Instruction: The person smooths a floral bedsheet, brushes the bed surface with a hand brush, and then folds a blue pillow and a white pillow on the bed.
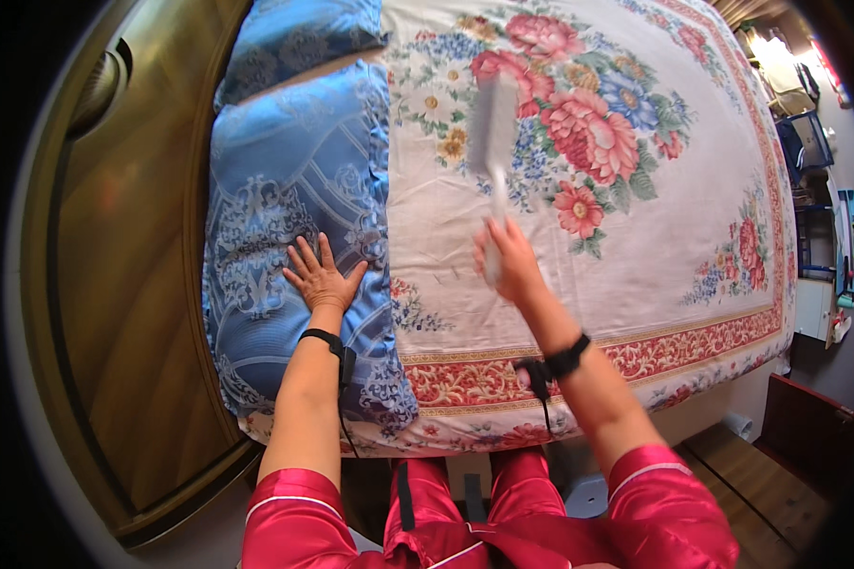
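Note:
My left hand rests flat with its fingers spread on a blue satin pillow with a silvery woven pattern. In my right hand is the white handle of a bed brush. The brush is blurred, and its long grey and white head points away from me over the flowered bed sheet. Whether its bristles touch the sheet cannot be made out. Beneath the brush head the sheet bears printed red, blue and yellow flowers.
A second blue pillow lies beyond the first. Along the left runs a wooden headboard. At the right stand shelves with mixed items, and a dark red wooden panel is at the lower right. Thin cables hang from both wristbands.

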`<state>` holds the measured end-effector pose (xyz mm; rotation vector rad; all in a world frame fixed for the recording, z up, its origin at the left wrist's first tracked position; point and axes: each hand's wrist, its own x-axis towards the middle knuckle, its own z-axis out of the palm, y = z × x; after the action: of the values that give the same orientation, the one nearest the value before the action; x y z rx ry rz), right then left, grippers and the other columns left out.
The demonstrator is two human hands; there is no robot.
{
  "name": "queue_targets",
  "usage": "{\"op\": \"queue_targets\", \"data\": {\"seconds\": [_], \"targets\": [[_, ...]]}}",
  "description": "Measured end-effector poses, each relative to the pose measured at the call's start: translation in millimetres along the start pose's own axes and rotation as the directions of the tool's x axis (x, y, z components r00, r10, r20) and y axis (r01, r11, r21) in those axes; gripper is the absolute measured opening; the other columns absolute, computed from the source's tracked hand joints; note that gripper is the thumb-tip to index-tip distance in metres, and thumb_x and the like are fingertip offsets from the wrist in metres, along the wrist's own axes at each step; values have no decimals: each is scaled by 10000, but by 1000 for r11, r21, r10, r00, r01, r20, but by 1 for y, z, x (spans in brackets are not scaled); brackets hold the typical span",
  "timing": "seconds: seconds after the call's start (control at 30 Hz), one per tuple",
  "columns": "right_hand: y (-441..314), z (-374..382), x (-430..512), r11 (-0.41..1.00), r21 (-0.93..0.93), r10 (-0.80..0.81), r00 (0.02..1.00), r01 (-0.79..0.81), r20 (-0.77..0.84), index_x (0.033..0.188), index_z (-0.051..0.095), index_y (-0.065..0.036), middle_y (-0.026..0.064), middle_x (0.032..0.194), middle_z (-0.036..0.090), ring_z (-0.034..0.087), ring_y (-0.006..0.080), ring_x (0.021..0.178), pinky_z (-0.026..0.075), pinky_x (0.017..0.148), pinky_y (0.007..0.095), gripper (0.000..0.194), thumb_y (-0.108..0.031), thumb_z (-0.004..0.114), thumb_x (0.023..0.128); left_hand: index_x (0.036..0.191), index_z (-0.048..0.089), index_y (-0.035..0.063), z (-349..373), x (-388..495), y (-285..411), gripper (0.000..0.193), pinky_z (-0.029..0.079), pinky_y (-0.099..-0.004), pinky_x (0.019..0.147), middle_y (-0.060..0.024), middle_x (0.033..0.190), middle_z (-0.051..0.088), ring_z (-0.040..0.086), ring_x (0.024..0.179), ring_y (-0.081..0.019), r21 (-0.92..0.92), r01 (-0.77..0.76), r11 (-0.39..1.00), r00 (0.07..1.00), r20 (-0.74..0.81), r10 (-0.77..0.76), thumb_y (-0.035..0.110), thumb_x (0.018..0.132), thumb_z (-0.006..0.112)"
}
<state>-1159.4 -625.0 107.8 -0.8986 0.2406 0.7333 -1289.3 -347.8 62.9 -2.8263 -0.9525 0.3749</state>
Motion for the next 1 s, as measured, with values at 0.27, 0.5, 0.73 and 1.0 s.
{"op": "queue_targets", "data": {"seconds": [0.27, 0.5, 0.73, 1.0], "targets": [[1, 96, 223, 981, 90, 163, 980, -173, 112, 911, 469, -99, 34, 672, 468, 444, 142, 514, 367, 434, 285, 232, -320, 528, 879, 1425, 126, 147, 71, 19, -18, 959, -39, -574, 1031, -214, 1465, 35, -33, 1351, -395, -113, -166, 980, 941, -316, 123, 703, 722, 470], [46, -62, 136, 990, 93, -75, 962, 103, -263, 1056, 521, -118, 36, 902, 552, 525, 152, 712, 422, 547, 272, 313, -361, 540, 860, 1406, 168, 149, 70, 23, -18, 975, -27, -609, 1018, -257, 1447, 46, 0, 1335, -443, -203, -194, 960, 939, -323, 121, 685, 679, 533], [99, -223, -336, 930, 219, 200, 91, 296, -975, 774, 486, -166, -28, 534, 443, 388, 157, 401, 321, 343, 293, 338, -486, 447, 874, 1408, 164, 147, 59, 23, -19, 957, -26, -609, 1018, -238, 1453, 61, -11, 1334, -444, -229, -189, 955, 953, -278, 122, 678, 698, 524], [6, -168, -188, 885, -133, -318, 371, 445, -873, 802, 480, -144, 6, 625, 469, 437, 138, 491, 371, 421, 286, 196, -324, 518, 871, 1401, 185, 124, 58, 23, -23, 948, -16, -607, 1019, -246, 1450, 54, 2, 1333, -443, -225, -206, 952, 953, -266, 144, 674, 700, 508]]}}
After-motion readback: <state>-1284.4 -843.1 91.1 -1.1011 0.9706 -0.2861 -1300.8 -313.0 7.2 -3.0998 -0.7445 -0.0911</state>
